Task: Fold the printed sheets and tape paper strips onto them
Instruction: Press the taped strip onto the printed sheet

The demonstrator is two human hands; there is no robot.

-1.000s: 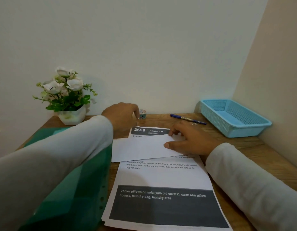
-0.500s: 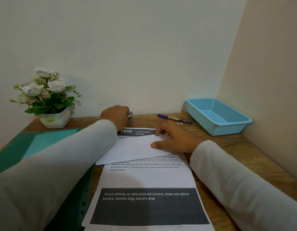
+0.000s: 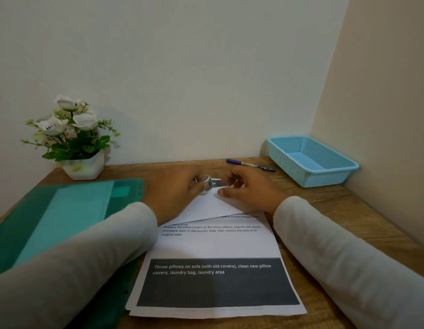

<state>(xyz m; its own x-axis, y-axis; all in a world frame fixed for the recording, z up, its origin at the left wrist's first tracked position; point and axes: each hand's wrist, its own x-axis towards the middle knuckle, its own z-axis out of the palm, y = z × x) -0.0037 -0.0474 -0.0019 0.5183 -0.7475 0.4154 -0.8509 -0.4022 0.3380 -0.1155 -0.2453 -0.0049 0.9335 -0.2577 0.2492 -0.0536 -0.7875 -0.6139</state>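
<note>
A stack of printed sheets (image 3: 213, 248) lies on the wooden desk (image 3: 325, 210) in front of me, a dark text band across its near end. A white folded paper (image 3: 206, 206) lies slanted over its far end. My left hand (image 3: 175, 188) holds a small tape roll (image 3: 207, 184) above that paper. My right hand (image 3: 249, 188) is just right of the roll, fingertips curled toward it and thumb resting on the folded paper. Whether the right fingers pinch the tape end is unclear.
A green plastic folder (image 3: 63, 217) lies on the left of the desk. A white pot of flowers (image 3: 75, 141) stands at the back left. A blue pen (image 3: 250, 165) lies at the back, and a light blue mesh basket (image 3: 310, 160) sits in the right corner.
My left hand has picked the tape roll up from the back of the desk and brought it over the folded paper. My right fingers lifted and moved toward the roll.
</note>
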